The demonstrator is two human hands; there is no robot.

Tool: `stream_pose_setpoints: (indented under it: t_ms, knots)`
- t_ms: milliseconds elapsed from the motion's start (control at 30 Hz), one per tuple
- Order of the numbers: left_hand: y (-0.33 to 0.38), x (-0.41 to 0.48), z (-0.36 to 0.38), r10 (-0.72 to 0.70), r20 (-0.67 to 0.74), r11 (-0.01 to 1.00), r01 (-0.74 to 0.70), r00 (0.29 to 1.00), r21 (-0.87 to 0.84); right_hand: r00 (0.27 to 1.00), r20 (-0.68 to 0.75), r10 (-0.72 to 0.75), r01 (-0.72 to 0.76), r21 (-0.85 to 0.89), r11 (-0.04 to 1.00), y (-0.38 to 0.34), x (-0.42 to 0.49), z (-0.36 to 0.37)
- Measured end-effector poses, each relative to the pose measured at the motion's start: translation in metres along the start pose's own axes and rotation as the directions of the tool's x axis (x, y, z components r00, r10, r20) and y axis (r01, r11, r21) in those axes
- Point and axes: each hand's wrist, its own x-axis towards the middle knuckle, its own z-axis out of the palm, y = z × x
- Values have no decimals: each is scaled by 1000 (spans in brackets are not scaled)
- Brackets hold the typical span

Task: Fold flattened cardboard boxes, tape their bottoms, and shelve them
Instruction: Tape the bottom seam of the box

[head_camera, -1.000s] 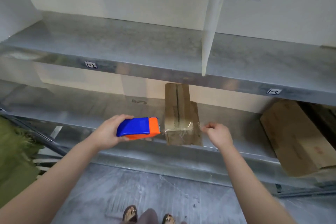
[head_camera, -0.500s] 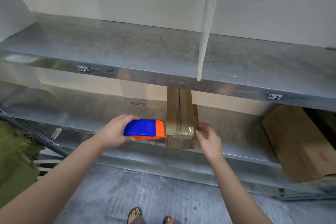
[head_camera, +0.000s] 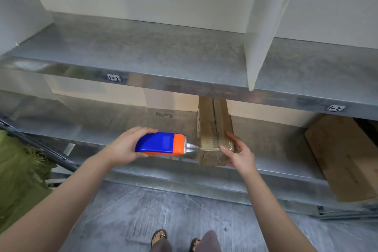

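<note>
A narrow brown cardboard box [head_camera: 212, 127] lies on the lower metal shelf [head_camera: 122, 127], its near end sticking past the shelf's front edge. My left hand [head_camera: 126, 145] grips a blue and orange tape dispenser [head_camera: 161, 144] just left of the box. A short strip of clear tape [head_camera: 193, 147] runs from the dispenser's toothed blade to the box end. My right hand [head_camera: 238, 150] holds the box's near right corner, thumb on the front face and fingers along the right side.
A larger cardboard box [head_camera: 345, 155] lies on the same shelf at the right. The upper metal shelf [head_camera: 163, 53] has a white divider [head_camera: 263, 26] standing on it. A green cloth [head_camera: 18, 170] lies at the left. My sandalled feet [head_camera: 159, 238] stand on the grey floor.
My right hand has gone from pinching the stretched tape end to holding the box's right corner. The tape now lies across the box end. The dispenser drew close to the box, then back a little.
</note>
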Motion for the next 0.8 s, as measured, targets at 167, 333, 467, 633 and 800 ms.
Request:
stream_pose_setpoints:
  t_ms: [167,333,467,633,800]
  knots:
    - [-16,-3,-10,-44,5,998,44,999,49,1000,-6,9,-9,21,1000,-4,2,3]
    - [-4,17,15,-26,32,993,22,999,117,1000,3,25,-25,47,999,-3,2,3]
    - [8,28,26,-39,42,988,32,998,149,999,12,39,-40,93,995,-4,3,4]
    - [5,40,25,-59,87,981,42,994,191,999,15,44,-45,104,994,-2,5,3]
    - [4,36,32,-85,121,979,60,989,195,999,29,36,-39,117,992,0,6,1]
